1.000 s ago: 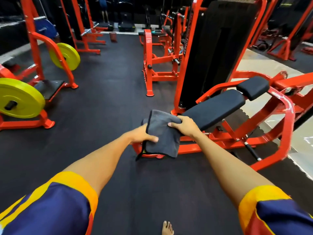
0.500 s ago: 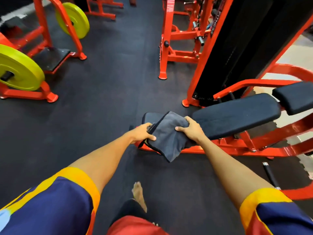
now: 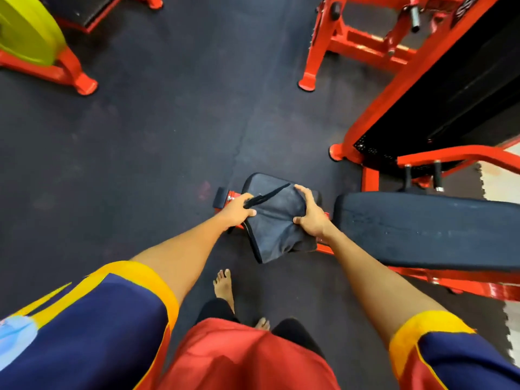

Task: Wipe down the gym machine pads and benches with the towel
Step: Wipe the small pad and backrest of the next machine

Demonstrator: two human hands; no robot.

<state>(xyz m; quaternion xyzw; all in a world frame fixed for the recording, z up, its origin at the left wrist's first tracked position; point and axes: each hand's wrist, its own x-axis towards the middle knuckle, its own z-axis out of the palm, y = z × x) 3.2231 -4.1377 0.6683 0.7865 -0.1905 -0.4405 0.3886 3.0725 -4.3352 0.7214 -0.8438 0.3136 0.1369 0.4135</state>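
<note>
Grey towel (image 3: 277,220) gripped at opposite edges by left hand (image 3: 237,211), right hand (image 3: 312,218), over small seat pad (image 3: 260,181). Best held taut, pressed flat, drawn across whole pad.

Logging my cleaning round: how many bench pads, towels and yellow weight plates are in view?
Bench pads: 2, the small pad under the towel and the long pad
Towels: 1, the grey towel
Weight plates: 1, the yellow plate
Total: 4
</note>
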